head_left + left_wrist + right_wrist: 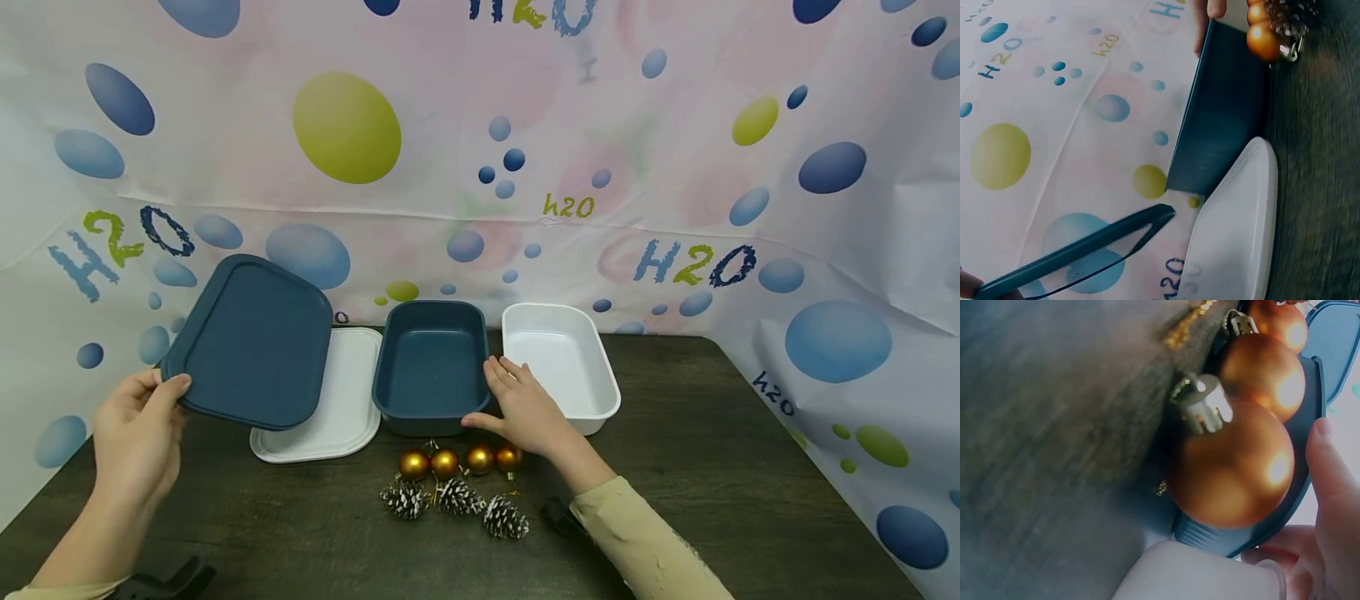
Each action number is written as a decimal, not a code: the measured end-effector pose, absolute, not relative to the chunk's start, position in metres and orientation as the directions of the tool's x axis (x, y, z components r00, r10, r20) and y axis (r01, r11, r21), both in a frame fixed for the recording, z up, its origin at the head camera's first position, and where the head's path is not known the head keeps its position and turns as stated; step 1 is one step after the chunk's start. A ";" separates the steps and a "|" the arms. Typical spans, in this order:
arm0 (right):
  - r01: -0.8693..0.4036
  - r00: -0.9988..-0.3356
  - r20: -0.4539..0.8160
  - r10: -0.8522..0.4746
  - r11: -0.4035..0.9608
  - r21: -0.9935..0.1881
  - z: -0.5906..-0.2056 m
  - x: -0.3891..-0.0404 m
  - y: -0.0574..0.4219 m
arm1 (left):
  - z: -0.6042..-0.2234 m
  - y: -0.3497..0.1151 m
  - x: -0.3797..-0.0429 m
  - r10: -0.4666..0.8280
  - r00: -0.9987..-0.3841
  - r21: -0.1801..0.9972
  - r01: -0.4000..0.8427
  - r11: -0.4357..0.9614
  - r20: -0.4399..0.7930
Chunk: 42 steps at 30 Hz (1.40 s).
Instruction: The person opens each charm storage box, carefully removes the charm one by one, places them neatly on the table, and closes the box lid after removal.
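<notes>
My left hand [138,437] pinches the near left corner of a dark blue lid [251,342], thumb on top. The lid is raised and tilted, overlapping a white lid [318,429] that lies on the table. In the left wrist view the blue lid [1072,253] shows edge-on. My right hand [521,408] rests at the near right corner of a dark blue rectangular container [431,404], fingers extended along its right rim and thumb at the front. Inside, that container shows nothing. A white container [558,358] stands just right of it, partly behind my right hand.
Several golden baubles [444,464] lie in a row before the blue container. In front of them are three snow-tipped pine cones [459,497]. A patterned sheet [450,167] hangs behind the dark wooden table [300,533].
</notes>
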State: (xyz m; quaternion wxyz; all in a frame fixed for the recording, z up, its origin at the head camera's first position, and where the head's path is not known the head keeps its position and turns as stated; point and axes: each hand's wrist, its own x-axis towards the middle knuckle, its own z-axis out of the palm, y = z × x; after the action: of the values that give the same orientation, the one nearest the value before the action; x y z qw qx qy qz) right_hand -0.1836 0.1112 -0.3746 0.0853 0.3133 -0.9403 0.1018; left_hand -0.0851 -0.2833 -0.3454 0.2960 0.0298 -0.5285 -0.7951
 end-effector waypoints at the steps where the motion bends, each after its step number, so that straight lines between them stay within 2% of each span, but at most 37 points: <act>1: -0.607 -0.789 0.222 -0.573 0.783 -0.137 -0.375 -0.184 0.111 | -0.346 -0.282 -0.084 -0.485 -0.827 0.838 0.460 -0.294 0.284; 9: -0.606 -0.792 0.200 -0.577 0.784 -0.135 -0.373 -0.182 0.113 | -0.345 -0.265 -0.082 -0.483 -0.798 0.705 0.573 -0.418 0.362; 18: -0.600 -0.793 0.203 -0.575 0.795 -0.093 -0.373 -0.184 0.111 | -0.342 -0.250 -0.081 -0.474 -0.802 0.619 0.589 -0.520 0.365; 28: -0.615 -0.779 0.223 -0.586 0.783 -0.091 -0.372 -0.184 0.111 | -0.343 -0.230 -0.084 -0.363 -0.853 0.653 0.521 -0.549 0.375; 35: -0.619 -0.775 0.227 -0.590 0.781 -0.083 -0.370 -0.184 0.110 | -0.350 -0.217 -0.092 -0.271 -0.904 0.684 0.428 -0.591 0.331; 42: -0.619 -0.774 0.227 -0.591 0.782 -0.075 -0.369 -0.186 0.109 | -0.353 -0.205 -0.100 -0.251 -0.931 0.735 0.364 -0.572 0.266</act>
State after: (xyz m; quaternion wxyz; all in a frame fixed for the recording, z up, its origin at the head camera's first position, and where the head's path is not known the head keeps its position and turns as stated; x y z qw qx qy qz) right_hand -0.1859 0.1086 -0.3693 0.0959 0.3223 -0.9389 0.0728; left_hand -0.0996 -0.2046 -0.3531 0.1738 -0.0660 -0.4290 -0.8840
